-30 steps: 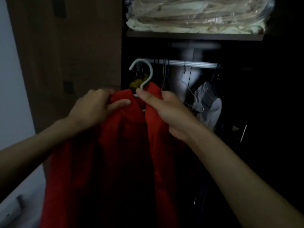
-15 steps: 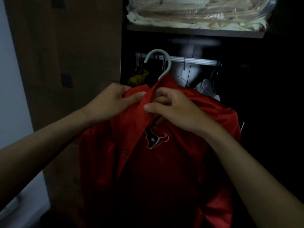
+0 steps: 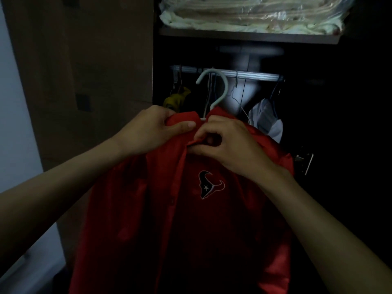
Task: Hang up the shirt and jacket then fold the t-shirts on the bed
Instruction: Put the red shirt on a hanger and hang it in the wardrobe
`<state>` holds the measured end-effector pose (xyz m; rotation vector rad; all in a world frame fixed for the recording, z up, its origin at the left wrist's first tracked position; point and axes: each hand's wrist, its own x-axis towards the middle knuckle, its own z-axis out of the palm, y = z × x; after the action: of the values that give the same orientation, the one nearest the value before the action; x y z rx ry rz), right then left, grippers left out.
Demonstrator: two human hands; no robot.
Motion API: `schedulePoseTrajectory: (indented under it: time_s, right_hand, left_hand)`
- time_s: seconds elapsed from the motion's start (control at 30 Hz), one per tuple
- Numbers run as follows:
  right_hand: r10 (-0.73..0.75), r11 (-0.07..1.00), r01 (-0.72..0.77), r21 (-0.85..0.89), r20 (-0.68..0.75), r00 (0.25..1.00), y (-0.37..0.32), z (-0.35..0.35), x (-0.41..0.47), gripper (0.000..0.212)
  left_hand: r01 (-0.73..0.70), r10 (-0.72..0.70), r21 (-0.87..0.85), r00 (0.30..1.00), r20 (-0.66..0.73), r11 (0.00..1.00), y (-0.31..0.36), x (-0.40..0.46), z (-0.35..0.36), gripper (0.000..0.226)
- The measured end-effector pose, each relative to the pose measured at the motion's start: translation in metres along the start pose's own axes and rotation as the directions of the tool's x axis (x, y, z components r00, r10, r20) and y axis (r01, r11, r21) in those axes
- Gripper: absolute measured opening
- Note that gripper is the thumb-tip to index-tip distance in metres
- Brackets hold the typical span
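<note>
A red jacket (image 3: 191, 219) with a dark bull-head logo on its chest hangs on a white plastic hanger (image 3: 216, 88) in front of an open wardrobe. My left hand (image 3: 152, 130) grips the left side of the collar. My right hand (image 3: 227, 143) pinches the front placket just below the collar. The hanger's hook points up, level with the metal rail (image 3: 250, 75), and I cannot tell whether it touches the rail. The hanger's arms are hidden inside the jacket.
On the rail hang a yellow garment (image 3: 176, 98) at the left, a white garment (image 3: 267, 122) at the right and several bare hangers. A shelf above holds bagged bedding (image 3: 252, 15). The wardrobe door (image 3: 84, 71) stands open at the left.
The jacket has turned from back-on to front-on, so its logo now faces me. My right hand has moved from the hanger's neck to the placket. The hook sits further right.
</note>
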<state>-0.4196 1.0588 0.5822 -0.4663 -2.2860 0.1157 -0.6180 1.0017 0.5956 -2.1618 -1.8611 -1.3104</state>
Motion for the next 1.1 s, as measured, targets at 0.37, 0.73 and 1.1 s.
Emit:
schedulePoseTrajectory:
  time_s: [0.37,0.73,1.1]
  right_hand:
    - [0.043,0.995,-0.042,-0.095,0.016,0.999,0.028,-0.019,-0.005,0.027]
    - [0.171,0.984,-0.176,0.000,0.236,0.956,0.036,0.009,-0.025,0.046]
    - [0.219,0.956,-0.286,0.061,0.502,0.837,0.032,-0.009,-0.027,0.025]
  left_hand:
    - [0.052,-0.053,0.016,0.997,0.049,0.999,-0.012,-0.006,-0.005,0.052]
    - [0.074,-0.074,0.000,0.992,0.104,0.997,-0.016,-0.004,-0.003,0.047]
    - [0.082,-0.079,-0.019,0.989,0.126,0.996,-0.018,-0.004,-0.001,0.042]
